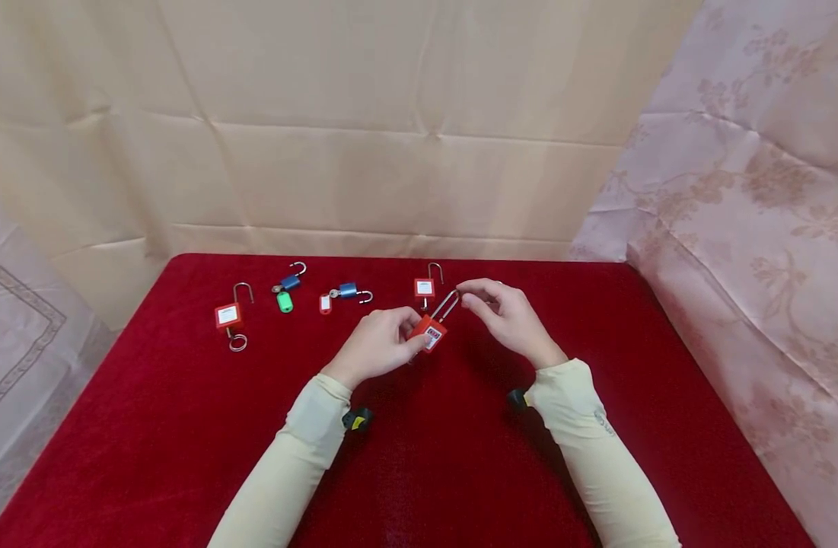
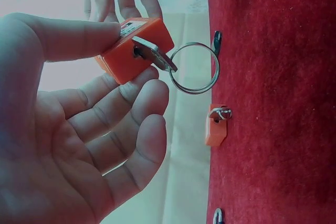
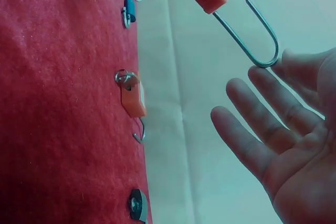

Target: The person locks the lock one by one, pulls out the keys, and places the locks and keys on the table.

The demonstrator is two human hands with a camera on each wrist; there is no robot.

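Head view: your left hand (image 1: 377,346) pinches the red padlock (image 1: 428,332) above the table (image 1: 186,426); right hand (image 1: 508,316) fingertips hold its shackle (image 1: 446,304). Left wrist adds a key (image 2: 155,53) with ring (image 2: 194,68) in the lock's base. Right wrist shows fingers mostly straight.

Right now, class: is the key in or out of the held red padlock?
In. The left wrist view shows the key seated in the red padlock base, its ring hanging free.
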